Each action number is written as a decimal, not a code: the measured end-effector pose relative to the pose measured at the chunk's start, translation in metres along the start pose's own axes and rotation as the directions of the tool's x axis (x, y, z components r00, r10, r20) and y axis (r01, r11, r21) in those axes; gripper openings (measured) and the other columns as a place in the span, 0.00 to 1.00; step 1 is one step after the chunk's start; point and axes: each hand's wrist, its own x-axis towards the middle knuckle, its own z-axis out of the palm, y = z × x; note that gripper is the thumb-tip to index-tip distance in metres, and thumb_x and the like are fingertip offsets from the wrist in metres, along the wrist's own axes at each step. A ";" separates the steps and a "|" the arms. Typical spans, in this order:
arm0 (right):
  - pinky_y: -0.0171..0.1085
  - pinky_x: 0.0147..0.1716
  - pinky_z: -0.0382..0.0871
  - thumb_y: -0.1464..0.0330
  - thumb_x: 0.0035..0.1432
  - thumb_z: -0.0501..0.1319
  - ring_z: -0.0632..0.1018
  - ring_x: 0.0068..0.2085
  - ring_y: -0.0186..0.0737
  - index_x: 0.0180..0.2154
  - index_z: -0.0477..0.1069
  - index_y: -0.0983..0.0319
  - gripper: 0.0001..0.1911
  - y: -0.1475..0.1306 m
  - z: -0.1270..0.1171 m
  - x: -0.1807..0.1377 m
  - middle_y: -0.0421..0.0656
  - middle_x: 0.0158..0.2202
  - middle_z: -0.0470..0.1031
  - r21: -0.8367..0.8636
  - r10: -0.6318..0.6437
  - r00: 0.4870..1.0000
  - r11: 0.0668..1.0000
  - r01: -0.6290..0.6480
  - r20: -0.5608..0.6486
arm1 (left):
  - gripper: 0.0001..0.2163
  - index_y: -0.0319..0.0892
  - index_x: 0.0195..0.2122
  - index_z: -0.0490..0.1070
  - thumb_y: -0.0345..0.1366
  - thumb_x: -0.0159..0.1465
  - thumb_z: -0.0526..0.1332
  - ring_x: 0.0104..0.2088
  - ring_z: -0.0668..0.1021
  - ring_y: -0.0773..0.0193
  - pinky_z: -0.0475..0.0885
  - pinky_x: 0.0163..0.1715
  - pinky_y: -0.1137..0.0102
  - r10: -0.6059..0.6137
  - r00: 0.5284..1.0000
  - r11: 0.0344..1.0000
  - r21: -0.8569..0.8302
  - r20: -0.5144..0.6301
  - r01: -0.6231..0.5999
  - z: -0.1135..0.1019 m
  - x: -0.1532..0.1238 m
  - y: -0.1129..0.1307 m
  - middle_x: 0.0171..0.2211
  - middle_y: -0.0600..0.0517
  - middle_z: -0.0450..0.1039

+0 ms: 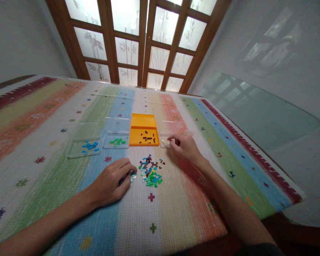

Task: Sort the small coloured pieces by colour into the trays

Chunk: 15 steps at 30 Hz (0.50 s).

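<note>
A: From the left, please, what is around the hands?

B: Beyond the left hand (113, 182), to its left, is an open clear plastic box (71, 151) with small blue plastic pieces (90, 146). Straight beyond it is a second clear plastic box (106, 138) with bright green pieces (118, 141)

A: And the left grip?

B: Its fingers are curled beside a few whitish pieces (133, 176); whether they pinch one, I cannot tell. Beyond, to the right, is an open orange plastic box (143, 121) with dark brown pieces (149, 138); just right of the fingertips lies a mixed-colour heap of small pieces (152, 179)

A: And the right hand (186, 146)?

B: Its thumb and forefinger are close together at a third clear plastic box (171, 125) with pale yellow pieces (163, 141); I cannot see if something is between them. I judge the step is placing a piece there

A: What does the next move call for?

B: Probably a light, exact fingertip grip, because the pieces are so small
</note>
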 end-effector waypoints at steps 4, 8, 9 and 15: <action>0.33 0.27 0.57 0.70 0.59 0.58 0.67 0.22 0.31 0.38 0.80 0.63 0.11 -0.037 0.010 -0.015 0.37 0.21 0.71 0.248 -0.168 0.976 0.960 0.130 0.139 | 0.11 0.40 0.39 0.70 0.26 0.63 0.50 0.35 0.74 0.59 0.70 0.36 0.64 -0.017 1.000 1.000 0.016 -0.007 0.017 -0.003 0.001 -0.003 0.34 0.48 0.71; 0.32 0.29 0.59 0.68 0.58 0.63 0.72 0.26 0.32 0.37 0.80 0.62 0.08 -0.075 0.023 -0.033 0.40 0.25 0.77 0.336 -0.312 0.905 0.918 0.209 0.289 | 0.11 0.41 0.40 0.70 0.28 0.59 0.52 0.37 0.74 0.57 0.71 0.38 0.63 -0.031 1.000 0.999 0.026 0.005 0.031 -0.004 -0.002 -0.005 0.35 0.48 0.71; 0.32 0.30 0.59 0.68 0.58 0.63 0.73 0.27 0.33 0.37 0.81 0.62 0.08 -0.081 0.025 -0.036 0.41 0.27 0.79 0.319 -0.331 0.893 0.919 0.232 0.304 | 0.11 0.41 0.41 0.70 0.29 0.59 0.53 0.38 0.74 0.57 0.71 0.39 0.62 -0.029 1.000 0.999 0.034 0.010 0.028 -0.004 -0.003 -0.005 0.36 0.48 0.71; 0.35 0.32 0.60 0.65 0.61 0.62 0.77 0.32 0.37 0.40 0.80 0.60 0.09 -0.092 0.035 -0.043 0.43 0.32 0.82 0.231 -0.355 0.868 0.929 0.288 0.347 | 0.09 0.40 0.41 0.70 0.34 0.61 0.56 0.38 0.75 0.55 0.71 0.41 0.60 -0.028 0.999 0.994 0.106 0.024 0.025 -0.002 -0.003 -0.005 0.37 0.47 0.72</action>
